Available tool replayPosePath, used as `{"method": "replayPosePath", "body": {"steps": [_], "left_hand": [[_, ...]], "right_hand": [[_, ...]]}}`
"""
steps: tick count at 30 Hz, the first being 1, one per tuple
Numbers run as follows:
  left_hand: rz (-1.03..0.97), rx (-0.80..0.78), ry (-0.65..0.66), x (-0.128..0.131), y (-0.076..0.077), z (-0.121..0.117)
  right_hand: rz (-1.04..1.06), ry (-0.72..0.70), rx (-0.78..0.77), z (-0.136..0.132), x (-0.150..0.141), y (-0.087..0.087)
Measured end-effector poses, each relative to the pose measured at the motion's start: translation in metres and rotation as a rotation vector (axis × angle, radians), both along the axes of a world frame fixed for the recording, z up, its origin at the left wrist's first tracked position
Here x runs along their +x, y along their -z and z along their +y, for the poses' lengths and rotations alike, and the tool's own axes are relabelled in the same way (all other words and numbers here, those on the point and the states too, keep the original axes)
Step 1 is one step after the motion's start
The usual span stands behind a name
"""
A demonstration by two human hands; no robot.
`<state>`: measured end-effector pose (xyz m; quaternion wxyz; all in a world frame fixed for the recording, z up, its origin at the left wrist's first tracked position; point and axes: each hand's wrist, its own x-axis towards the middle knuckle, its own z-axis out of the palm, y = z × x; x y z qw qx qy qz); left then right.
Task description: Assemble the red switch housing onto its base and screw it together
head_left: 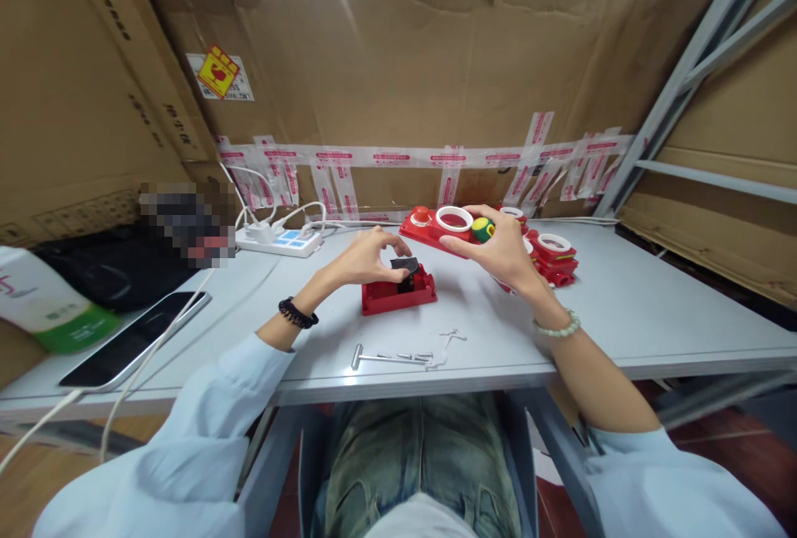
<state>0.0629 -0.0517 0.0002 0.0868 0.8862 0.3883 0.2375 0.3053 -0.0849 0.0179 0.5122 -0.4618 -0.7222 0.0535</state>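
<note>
My left hand [367, 260] rests on a red plastic box base [398, 295] at the middle of the grey table and pinches a small black part [406, 266] seated in it. My right hand [507, 251] reaches further back and grips a red cover plate [436, 227] that carries a red button, a white ring and a green-and-yellow knob [482, 229]; the thumb lies under the plate and the fingers curl over its right end. A T-handle metal tool [379, 357], several small screws [417, 355] and a white plastic tie [449, 339] lie near the front edge.
More red housings with white rings [553, 256] sit behind my right hand. A white power strip [279, 241] with cables lies at the back left, a dark tablet [134, 340] and a white-green pouch [46, 301] at the left. Taped cardboard walls surround the table [653, 305]; a metal rack frame [685, 65] rises on the right.
</note>
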Motion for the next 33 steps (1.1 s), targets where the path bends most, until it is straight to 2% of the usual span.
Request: {"method": "replayPosePath", "body": {"steps": [5,9,13,17,21,27,33], "left_hand": [[-0.048,0.077,-0.014,-0.011,-0.009,-0.004],[-0.231,0.150,-0.056,-0.024,-0.017,-0.016],[-0.182,0.079,0.052,-0.022,-0.014,-0.025],[-0.152,0.029,0.114,-0.015,-0.008,-0.022],[-0.152,0.042,0.107,-0.017,-0.003,-0.019],[-0.104,0.042,0.124,-0.020,0.004,-0.018],[-0.050,0.028,0.096,-0.019,0.010,-0.017]], "right_hand": [[-0.007,-0.021,-0.011,0.001,-0.001,0.003],[-0.039,-0.217,-0.059,0.005,-0.009,0.008],[-0.116,-0.398,-0.108,0.012,-0.021,0.013],[-0.189,-0.474,-0.104,0.017,-0.028,0.012],[-0.332,-0.480,-0.095,0.016,-0.028,0.006],[-0.579,-0.435,-0.205,0.017,-0.031,-0.001],[-0.628,-0.423,-0.244,0.019,-0.030,0.003]]}}
